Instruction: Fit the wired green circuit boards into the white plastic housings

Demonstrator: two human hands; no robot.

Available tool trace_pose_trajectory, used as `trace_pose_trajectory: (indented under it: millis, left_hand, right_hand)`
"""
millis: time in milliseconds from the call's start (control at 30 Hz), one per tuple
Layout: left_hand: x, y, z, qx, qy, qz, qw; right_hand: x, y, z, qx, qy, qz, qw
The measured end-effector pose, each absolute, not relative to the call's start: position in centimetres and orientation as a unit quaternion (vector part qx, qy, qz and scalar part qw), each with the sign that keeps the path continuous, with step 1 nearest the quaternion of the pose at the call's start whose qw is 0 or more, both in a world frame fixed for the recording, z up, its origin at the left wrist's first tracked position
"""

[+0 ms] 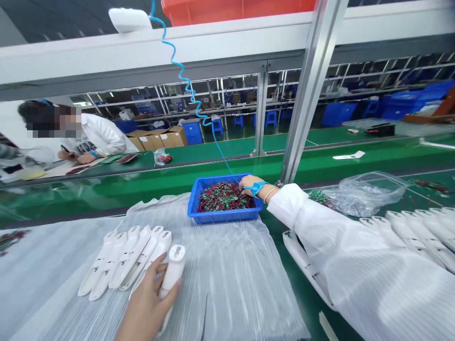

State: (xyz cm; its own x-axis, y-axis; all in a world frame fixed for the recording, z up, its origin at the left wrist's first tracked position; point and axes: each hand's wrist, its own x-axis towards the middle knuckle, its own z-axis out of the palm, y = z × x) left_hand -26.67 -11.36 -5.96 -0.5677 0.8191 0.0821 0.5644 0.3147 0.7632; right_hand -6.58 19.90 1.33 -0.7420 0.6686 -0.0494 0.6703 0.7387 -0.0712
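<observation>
My left hand (151,293) is closed around a white plastic housing (175,270), its squared end with a slot tilted up. Beside it, several similar white housings (119,258) lie overlapping in a row on foam sheeting. At the back right corner of a blue bin (223,218) is my right hand (249,183), its fingers curled together over the contents. Whatever those fingertips grip is too small to make out. The bin holds a tangled heap of red wires with small green circuit boards (225,196). A blue wrist strap with a coiled cord circles my right wrist.
White foam sheeting (234,274) covers the bench. More white housings (419,232) and a clear plastic bag (366,189) lie on the right. A metal post (309,90) rises behind the bin. Across the green conveyor (149,187), a person (103,135) in white works at the left.
</observation>
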Motion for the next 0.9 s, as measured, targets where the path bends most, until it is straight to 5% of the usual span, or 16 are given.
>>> trace_pose_trajectory:
  millis: [200, 900]
  left_hand:
    - [-23.4, -13.3, -3.4, 0.246, 0.703, 0.537, 0.396]
    - [-20.4, -12.7, -4.0, 0.217, 0.573, 0.577, 0.54]
  right_hand:
    - [-6.2, 20.7, 0.3, 0.337, 0.939, -0.046, 0.044]
    - [-6.1, 19.2, 1.2, 0.38, 0.921, -0.079, 0.048]
